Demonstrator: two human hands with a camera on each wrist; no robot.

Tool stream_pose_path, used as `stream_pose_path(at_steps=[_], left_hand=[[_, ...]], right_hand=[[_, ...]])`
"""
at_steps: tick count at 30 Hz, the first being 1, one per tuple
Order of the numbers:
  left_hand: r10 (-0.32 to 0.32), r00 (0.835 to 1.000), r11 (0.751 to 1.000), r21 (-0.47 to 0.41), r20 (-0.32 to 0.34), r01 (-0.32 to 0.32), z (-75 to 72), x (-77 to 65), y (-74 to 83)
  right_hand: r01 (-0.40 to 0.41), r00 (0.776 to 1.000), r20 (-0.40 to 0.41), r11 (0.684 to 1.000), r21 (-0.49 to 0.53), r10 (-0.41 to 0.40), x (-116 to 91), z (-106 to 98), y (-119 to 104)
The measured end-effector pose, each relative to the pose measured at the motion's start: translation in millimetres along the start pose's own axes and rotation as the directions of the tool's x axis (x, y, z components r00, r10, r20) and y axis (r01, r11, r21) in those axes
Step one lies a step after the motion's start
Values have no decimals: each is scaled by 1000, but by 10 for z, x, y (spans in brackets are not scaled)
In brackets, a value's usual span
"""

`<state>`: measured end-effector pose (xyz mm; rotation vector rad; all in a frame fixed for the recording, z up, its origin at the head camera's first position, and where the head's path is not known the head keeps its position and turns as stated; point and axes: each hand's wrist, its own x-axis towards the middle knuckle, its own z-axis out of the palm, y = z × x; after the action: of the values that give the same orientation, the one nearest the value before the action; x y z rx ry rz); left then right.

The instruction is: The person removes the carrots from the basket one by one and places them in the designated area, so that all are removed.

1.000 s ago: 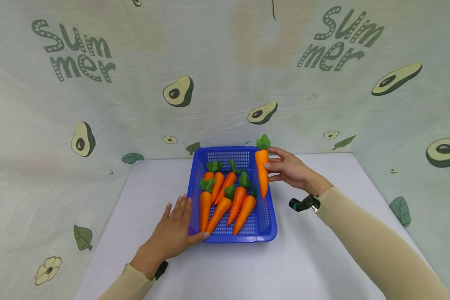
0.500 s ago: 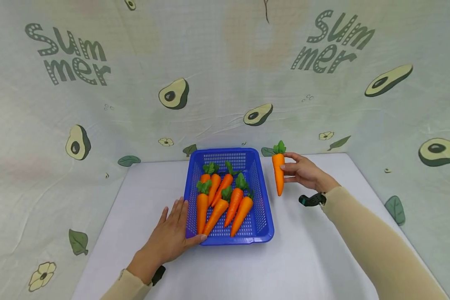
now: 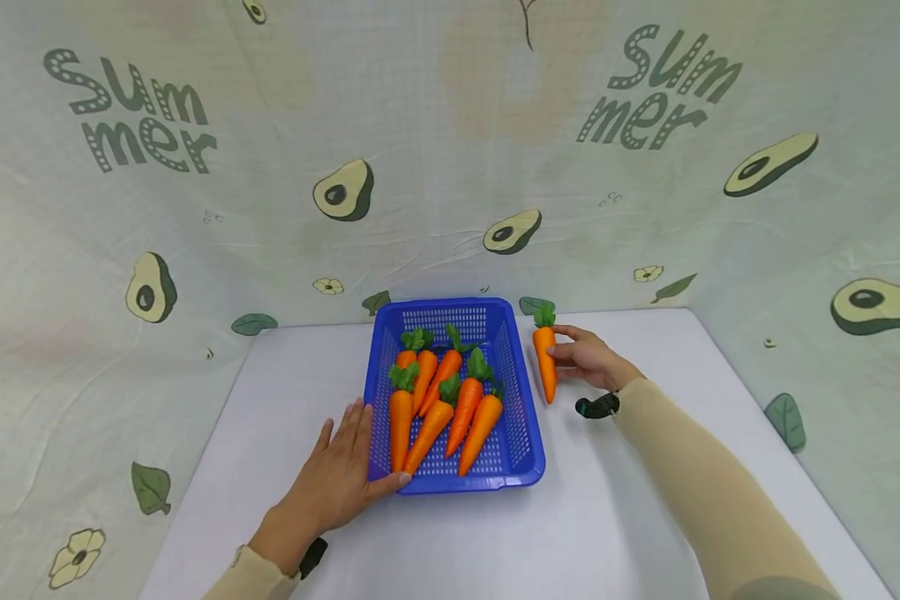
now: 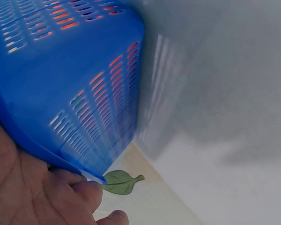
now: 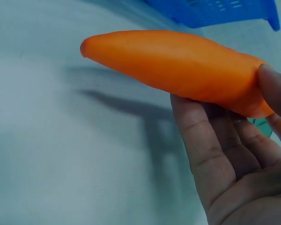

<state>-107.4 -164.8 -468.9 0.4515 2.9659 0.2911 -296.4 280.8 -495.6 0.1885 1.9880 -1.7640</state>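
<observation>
My right hand (image 3: 587,358) holds an orange carrot (image 3: 545,363) with a green leafy top, just right of the blue basket (image 3: 534,467). In the right wrist view the thumb and fingers grip this carrot (image 5: 178,65) near its leafy end, its tip pointing left, with shadows on the white surface below. Several more carrots (image 3: 401,429) lie inside the basket, leaf ends mostly toward the back. My left hand (image 3: 330,471) lies with straight fingers along the basket's left side, thumb at the front rim. The left wrist view has the palm (image 4: 33,192) at the basket's slotted wall (image 4: 47,84).
The basket stands on a white table (image 3: 450,542). Behind and beside it hangs a pale cloth (image 3: 420,108) printed with avocados, leaves and the word summer. A black strap sits on each wrist.
The right hand has carried the carrot from over the basket's right rim out to the right, then lower and slightly back left. The left hand keeps its place against the basket.
</observation>
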Motion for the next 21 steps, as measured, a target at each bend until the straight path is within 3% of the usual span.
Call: stream_pose_path(at_steps=[11, 21], left_hand=[[-3, 1000, 1000, -6, 9, 3, 28, -2, -15], [-24, 1000, 1000, -12, 15, 24, 25, 7, -8]], right_hand=[[-40, 998, -39, 999, 30, 41, 115, -14, 102], [-55, 998, -43, 998, -41, 53, 190, 7, 65]])
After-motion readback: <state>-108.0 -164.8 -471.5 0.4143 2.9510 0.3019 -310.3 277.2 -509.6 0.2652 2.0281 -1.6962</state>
